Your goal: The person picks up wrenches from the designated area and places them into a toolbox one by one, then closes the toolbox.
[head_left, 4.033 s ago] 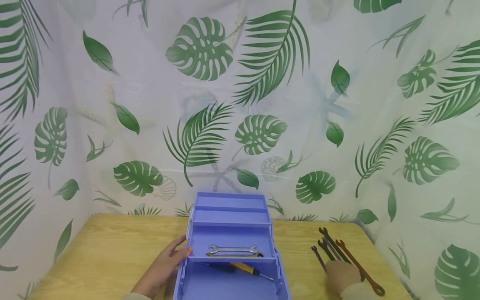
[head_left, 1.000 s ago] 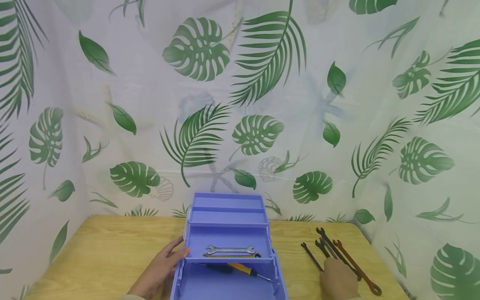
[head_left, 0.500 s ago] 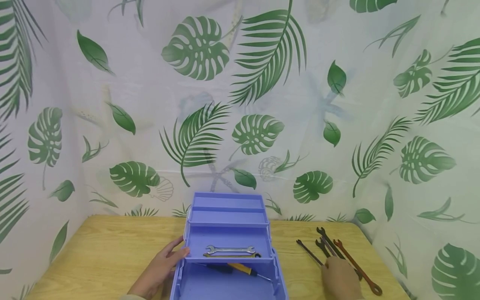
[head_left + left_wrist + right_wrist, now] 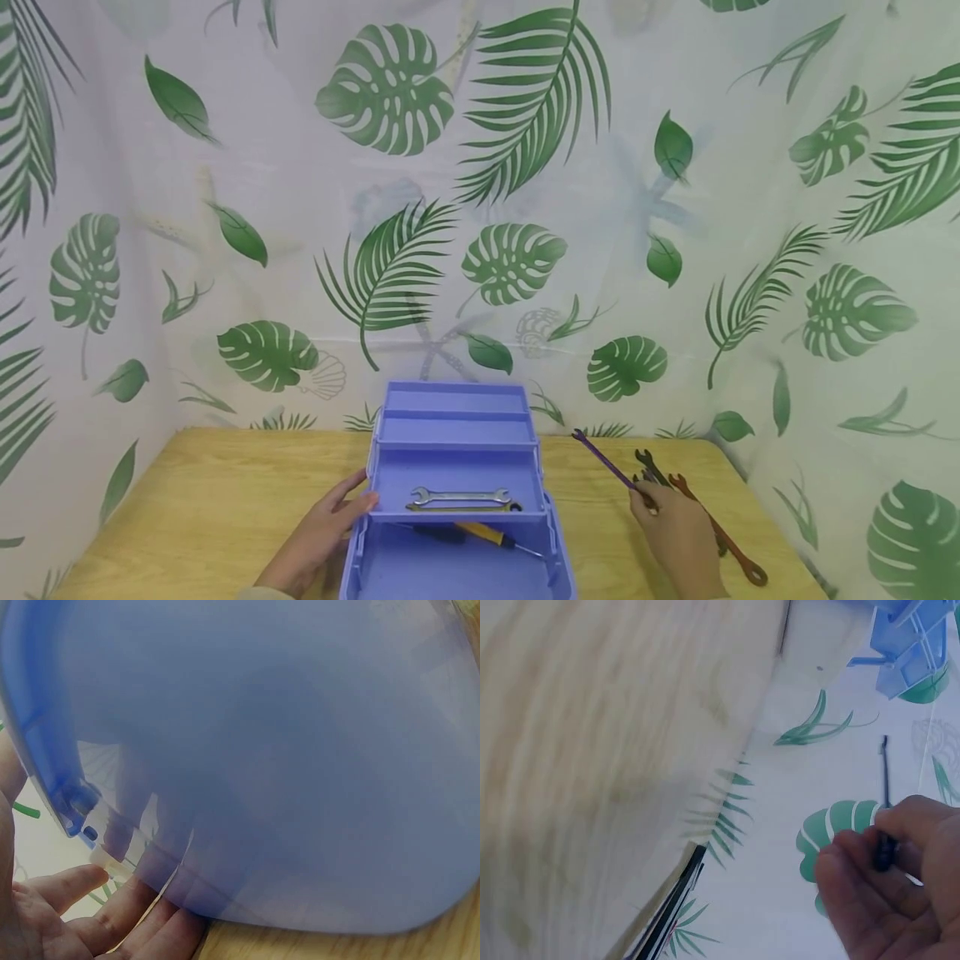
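A blue-purple toolbox (image 4: pixel 457 562) stands with its tiered trays raised. My left hand (image 4: pixel 322 533) holds its left side, thumb at the edge of the lower tray and fingers along the outer wall (image 4: pixel 262 772). In that tray lie a silver open-end wrench (image 4: pixel 461 497) and a yellowish wrench (image 4: pixel 457 508). A screwdriver with a yellow and black handle (image 4: pixel 480 533) lies below, beside a dark handle (image 4: pixel 438 533). My right hand (image 4: pixel 678 533) pinches a slim purple wrench (image 4: pixel 603 460) near its lower end, raised above the table, its open end pointing up and left.
Right of the toolbox, a dark wrench (image 4: pixel 652 467) and a reddish-brown combination wrench (image 4: pixel 731 546) lie on the wooden table (image 4: pixel 225 500), partly behind my right hand. A leaf-printed curtain (image 4: pixel 450 192) closes off the back and both sides.
My right hand has picked the purple wrench off the group on the table and swung its open end up and left. The left hand and toolbox hold their place.
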### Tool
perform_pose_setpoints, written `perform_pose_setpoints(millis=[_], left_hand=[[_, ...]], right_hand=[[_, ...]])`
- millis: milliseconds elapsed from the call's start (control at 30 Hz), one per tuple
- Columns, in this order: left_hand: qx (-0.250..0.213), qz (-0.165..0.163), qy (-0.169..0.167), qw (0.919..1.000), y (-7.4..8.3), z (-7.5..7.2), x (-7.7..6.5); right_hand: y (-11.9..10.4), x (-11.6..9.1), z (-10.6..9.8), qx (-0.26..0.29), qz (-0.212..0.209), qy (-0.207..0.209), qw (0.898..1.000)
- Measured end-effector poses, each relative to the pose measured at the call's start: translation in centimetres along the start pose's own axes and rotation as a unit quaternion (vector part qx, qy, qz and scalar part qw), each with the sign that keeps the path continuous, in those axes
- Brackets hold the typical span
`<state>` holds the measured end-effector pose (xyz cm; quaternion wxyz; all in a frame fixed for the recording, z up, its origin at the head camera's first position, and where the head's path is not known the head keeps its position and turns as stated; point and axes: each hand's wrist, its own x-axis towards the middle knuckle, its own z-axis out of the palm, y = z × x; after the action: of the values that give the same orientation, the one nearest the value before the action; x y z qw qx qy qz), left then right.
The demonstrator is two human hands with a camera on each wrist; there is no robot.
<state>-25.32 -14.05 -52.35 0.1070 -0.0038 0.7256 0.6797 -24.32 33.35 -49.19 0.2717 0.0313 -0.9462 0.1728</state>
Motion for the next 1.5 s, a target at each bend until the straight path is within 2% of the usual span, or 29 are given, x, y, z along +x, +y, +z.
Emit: perform_pose_setpoints(millis=[267, 500, 1133, 1500], left_hand=[[-0.002, -0.003, -0.01, 0.9999, 0.2, 0.0, -0.2], [-0.003, -0.002, -0.01, 0.9999, 0.2, 0.0, -0.1], [-0.012, 0.0, -0.011, 0.9999, 0.1, 0.0, -0.1], [-0.002, 0.001, -0.001, 1.0, 0.0, 0.1, 0.1]], right_hand=[[-1.1, -0.3, 0.0, 0.027, -0.049, 0.059, 0.997], [-1.2, -0.6, 0.4, 0.027, -0.081, 0.075, 0.994], [-2.2, -1.0, 0.1, 0.003, -0.069, 0.05, 0.996], [-2.1, -1.3, 0.3, -0.002, -0.082, 0.074, 0.994]])
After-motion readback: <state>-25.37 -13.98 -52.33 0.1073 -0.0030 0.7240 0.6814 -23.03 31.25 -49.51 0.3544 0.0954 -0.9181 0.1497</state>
